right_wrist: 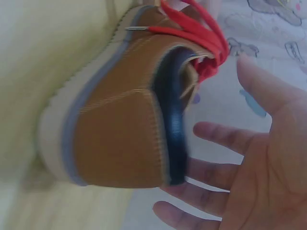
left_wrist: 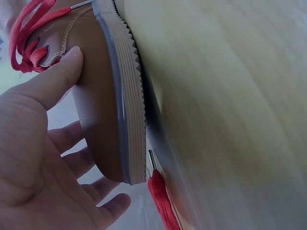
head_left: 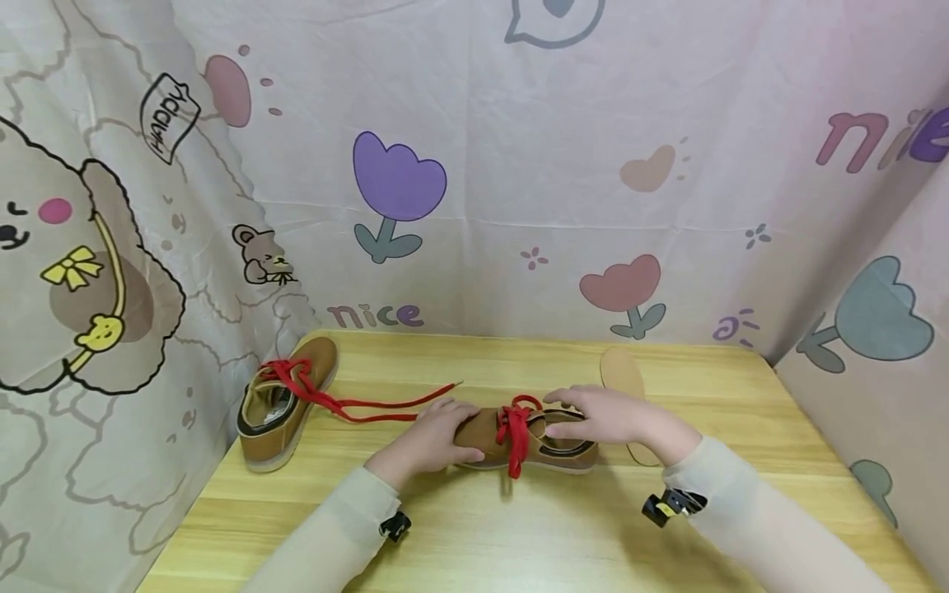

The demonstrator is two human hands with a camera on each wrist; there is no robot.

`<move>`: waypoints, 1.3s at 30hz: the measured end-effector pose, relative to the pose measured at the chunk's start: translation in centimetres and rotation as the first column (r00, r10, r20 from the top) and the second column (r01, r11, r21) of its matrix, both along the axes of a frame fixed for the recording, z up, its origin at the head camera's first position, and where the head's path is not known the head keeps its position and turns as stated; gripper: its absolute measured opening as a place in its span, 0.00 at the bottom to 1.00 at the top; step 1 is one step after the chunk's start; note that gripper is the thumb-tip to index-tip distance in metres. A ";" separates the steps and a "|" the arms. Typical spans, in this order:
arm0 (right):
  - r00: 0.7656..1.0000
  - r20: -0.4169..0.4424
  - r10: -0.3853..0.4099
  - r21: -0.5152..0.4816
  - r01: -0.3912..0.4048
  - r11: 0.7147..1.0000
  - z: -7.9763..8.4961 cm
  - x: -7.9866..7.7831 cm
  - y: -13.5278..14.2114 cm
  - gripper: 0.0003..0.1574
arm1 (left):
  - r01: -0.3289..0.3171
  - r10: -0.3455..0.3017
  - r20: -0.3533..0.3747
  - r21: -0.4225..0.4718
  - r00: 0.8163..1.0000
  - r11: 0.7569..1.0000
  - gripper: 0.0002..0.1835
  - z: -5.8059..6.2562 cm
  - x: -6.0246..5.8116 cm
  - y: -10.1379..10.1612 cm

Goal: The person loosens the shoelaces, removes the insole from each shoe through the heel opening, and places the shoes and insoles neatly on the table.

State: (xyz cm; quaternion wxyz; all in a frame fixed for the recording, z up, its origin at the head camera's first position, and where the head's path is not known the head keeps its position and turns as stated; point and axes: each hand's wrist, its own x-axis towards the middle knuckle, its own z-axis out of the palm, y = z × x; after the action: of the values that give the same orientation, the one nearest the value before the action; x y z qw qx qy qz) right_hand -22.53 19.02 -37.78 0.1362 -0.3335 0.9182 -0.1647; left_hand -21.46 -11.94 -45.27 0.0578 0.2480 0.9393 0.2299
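Observation:
A brown shoe (head_left: 483,436) lies sole down on the table, toe to the left, its red laces (head_left: 516,436) tied at the front. My left hand (head_left: 433,436) holds it around the toe. In the left wrist view the thumb (left_wrist: 60,74) presses one side of the upper while the fingers pass behind the other. Over the ankle opening at the heel end is my right hand (head_left: 604,416), fingers spread and holding nothing. The right wrist view has the brown heel (right_wrist: 120,139) and dark padded collar (right_wrist: 170,129) beside those fingers.
A second brown shoe (head_left: 270,449) stands at the left table edge. Its long red laces (head_left: 371,405) stretch right, towards my left hand. A tan insole (head_left: 621,372) lies behind my right wrist, partly covered by it. Printed cloth (head_left: 474,247) hangs around the wooden table (head_left: 511,543).

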 end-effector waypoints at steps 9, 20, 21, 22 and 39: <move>0.986 -0.079 0.148 0.038 -0.145 0.989 2.5 -1.2 -3.8 0.18 | -0.009 0.009 0.014 0.018 1.000 1.000 0.39 0.4 0.2 0.1; 0.992 -0.127 0.026 0.136 -0.009 0.991 1.5 -2.7 -9.2 0.19 | -0.012 0.012 0.025 0.010 1.000 1.000 0.38 0.8 0.4 0.1; 0.991 -0.134 0.005 0.165 0.018 0.986 1.2 -2.7 -9.4 0.20 | -0.010 0.009 0.025 0.012 1.000 1.000 0.38 0.8 0.5 0.2; 0.990 -0.139 -0.017 0.193 0.044 0.980 1.0 -2.7 -9.6 0.21 | -0.010 0.010 0.029 0.011 1.000 1.000 0.38 0.8 0.5 0.2; 0.999 -0.037 -0.035 0.190 0.042 0.981 1.8 -4.4 -9.3 0.17 | -0.016 0.016 0.025 0.011 1.000 1.000 0.38 0.9 0.3 0.4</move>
State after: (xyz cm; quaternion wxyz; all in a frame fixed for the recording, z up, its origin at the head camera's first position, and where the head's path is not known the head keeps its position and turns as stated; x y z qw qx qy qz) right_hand -26.90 9.74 -35.95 0.1489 -0.3038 0.9382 -0.0730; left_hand -21.16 -11.55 -44.39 0.0661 0.2380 0.9392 0.2386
